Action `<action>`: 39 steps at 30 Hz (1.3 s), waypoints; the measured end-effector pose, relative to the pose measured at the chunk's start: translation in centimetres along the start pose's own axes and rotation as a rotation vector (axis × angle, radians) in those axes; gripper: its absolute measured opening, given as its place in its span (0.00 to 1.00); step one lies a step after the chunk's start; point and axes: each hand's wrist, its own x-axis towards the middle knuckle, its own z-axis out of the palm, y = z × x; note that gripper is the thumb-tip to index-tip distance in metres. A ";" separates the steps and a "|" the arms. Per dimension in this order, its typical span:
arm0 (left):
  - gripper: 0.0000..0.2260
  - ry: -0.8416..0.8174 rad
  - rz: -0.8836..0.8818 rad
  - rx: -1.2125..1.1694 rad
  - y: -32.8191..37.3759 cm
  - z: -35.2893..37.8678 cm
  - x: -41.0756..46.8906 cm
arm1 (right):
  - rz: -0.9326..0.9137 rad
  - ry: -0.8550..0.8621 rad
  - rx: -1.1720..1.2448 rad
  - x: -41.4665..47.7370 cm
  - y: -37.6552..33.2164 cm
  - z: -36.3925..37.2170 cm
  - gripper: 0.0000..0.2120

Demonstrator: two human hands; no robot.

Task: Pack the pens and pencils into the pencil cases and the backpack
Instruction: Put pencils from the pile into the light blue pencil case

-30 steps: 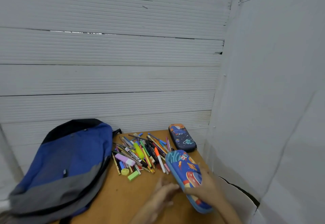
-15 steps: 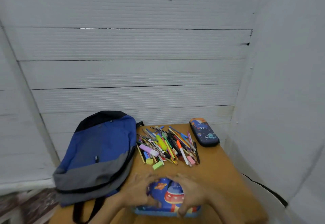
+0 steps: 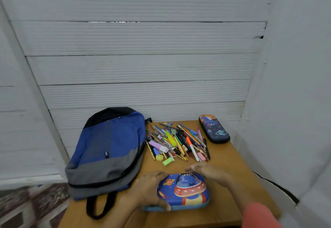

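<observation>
A brown wooden counter [image 3: 232,165] is enclosed by white ribbed panels: a back wall [image 3: 139,66] built of stacked horizontal boards, with a thin gap [image 3: 114,21] seen along one upper seam, and a right wall [image 3: 295,102]. A dark red and white patterned floor [image 3: 26,206] is seen lower left

Head-worn camera is looking forward and down from the near edge of the table [image 3: 229,159], close above the blue pencil case [image 3: 184,190], facing the white wall [image 3: 143,66] behind the far edge.
</observation>
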 end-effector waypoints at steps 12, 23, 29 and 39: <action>0.45 -0.015 0.005 -0.025 0.0 -0.1 0.3 | 0.061 0.021 0.073 1.7 3.2 0.3 0.21; 0.47 0.043 -0.010 0.017 -0.4 0.4 0.5 | 0.024 0.037 -0.010 1.8 3.5 0.4 0.21; 0.47 0.029 -0.017 0.042 -0.2 0.4 0.4 | -0.009 0.099 0.023 1.5 4.0 1.1 0.19; 0.46 0.018 -0.022 0.033 -0.1 0.3 0.5 | -0.062 0.174 -0.249 1.4 4.3 1.4 0.09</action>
